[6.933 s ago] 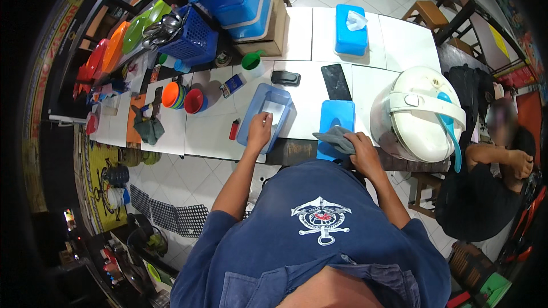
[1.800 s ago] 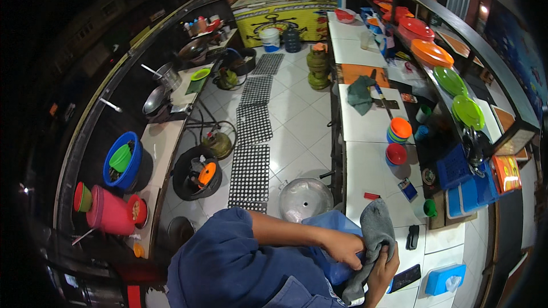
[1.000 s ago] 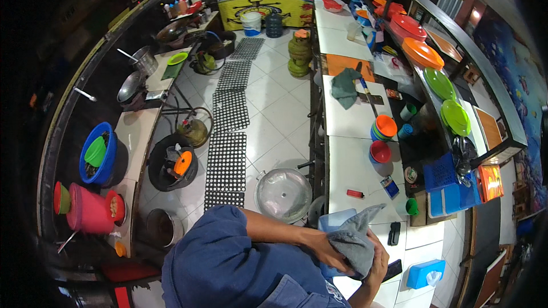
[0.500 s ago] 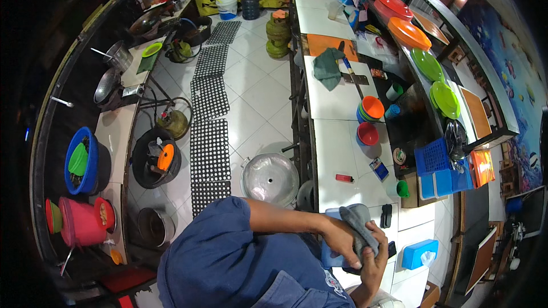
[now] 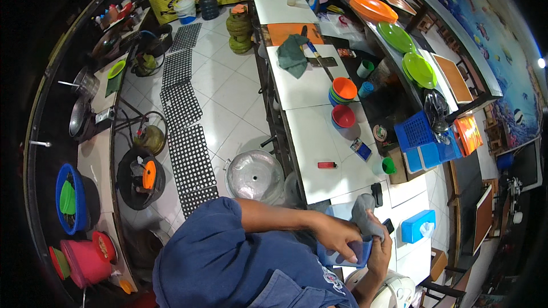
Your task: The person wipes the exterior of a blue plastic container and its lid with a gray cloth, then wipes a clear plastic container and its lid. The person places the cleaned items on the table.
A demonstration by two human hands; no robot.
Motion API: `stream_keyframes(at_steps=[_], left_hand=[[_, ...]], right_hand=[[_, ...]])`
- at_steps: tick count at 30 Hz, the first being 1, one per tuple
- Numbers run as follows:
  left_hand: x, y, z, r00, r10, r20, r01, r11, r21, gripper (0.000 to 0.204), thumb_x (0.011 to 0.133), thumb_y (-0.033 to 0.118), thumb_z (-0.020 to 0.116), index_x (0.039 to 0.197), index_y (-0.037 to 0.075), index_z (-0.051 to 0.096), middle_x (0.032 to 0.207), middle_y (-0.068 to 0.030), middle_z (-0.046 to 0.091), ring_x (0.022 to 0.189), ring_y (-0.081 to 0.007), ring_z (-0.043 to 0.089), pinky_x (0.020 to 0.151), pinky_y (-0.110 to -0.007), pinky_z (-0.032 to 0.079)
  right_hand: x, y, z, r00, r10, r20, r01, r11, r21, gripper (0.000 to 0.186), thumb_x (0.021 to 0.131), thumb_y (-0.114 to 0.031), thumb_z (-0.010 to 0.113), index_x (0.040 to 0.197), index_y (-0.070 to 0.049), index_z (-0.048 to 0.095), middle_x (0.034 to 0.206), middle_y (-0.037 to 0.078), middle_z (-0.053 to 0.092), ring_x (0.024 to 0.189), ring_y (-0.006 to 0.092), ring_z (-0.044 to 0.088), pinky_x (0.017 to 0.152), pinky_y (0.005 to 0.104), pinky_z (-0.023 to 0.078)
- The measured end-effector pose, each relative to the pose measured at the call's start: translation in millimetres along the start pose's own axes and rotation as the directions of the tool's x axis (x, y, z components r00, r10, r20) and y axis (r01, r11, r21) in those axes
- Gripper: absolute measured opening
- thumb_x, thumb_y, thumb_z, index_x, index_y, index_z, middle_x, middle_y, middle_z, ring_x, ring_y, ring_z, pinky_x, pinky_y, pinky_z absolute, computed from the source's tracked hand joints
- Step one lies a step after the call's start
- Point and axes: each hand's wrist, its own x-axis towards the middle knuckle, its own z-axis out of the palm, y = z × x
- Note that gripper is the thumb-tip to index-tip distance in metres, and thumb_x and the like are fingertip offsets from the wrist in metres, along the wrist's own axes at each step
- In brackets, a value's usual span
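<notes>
Grey cloth (image 5: pixel 363 219) at white counter (image 5: pixel 319 142) edge

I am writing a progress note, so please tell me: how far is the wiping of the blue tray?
Done: the blue tray is off the white counter, in front of the body. In hand: the left hand has a grip on the tray, and the right hand presses the grey cloth onto its upper edge. Left: how clean the tray is cannot be told, and it is not set down.
</notes>
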Motion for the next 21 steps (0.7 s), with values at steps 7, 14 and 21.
stream_keyframes(at_steps=[7, 14, 21], left_hand=[[1.5, -16.3, -16.5, 0.959, -0.124, 0.254, 0.196, 0.938, -0.285, 0.040, 0.094, 0.029, 0.060, 0.123, 0.002, 0.056, 0.087, -0.0076, 0.068, 0.080, -0.0130, 0.066, 0.061, -0.026, 0.053], [16.5, -15.5, -7.1, 0.965, 0.097, 0.245, -0.112, 0.993, 0.046, 0.039, 0.083, 0.033, 0.070, 0.088, -0.006, 0.065, 0.070, -0.0158, 0.065, 0.068, -0.0248, 0.065, 0.060, -0.036, 0.050], [13.2, -19.1, -7.7, 0.956, 0.195, 0.218, -0.190, 0.981, -0.043, 0.044, 0.084, 0.033, 0.067, 0.070, -0.007, 0.056, 0.054, -0.0185, 0.052, 0.050, -0.0310, 0.054, 0.049, -0.042, 0.039]], right_hand=[[-20.9, -17.2, 8.3, 0.997, -0.055, -0.045, 0.059, 0.994, 0.088, 0.042, 0.095, -0.036, 0.052, 0.116, -0.001, 0.061, 0.138, 0.027, 0.045, 0.134, 0.0387, 0.037, 0.112, 0.0473, 0.024], [0.5, 18.2, -0.1, 0.967, 0.230, -0.108, -0.221, 0.971, 0.092, 0.042, 0.099, -0.034, 0.048, 0.120, 0.001, 0.057, 0.128, 0.020, 0.055, 0.123, 0.0302, 0.048, 0.105, 0.0414, 0.034], [23.7, 91.7, -41.7, 0.874, 0.469, -0.127, -0.473, 0.881, -0.006, 0.044, 0.097, -0.033, 0.054, 0.121, 0.004, 0.056, 0.110, 0.008, 0.063, 0.098, 0.0167, 0.057, 0.089, 0.0290, 0.043]])
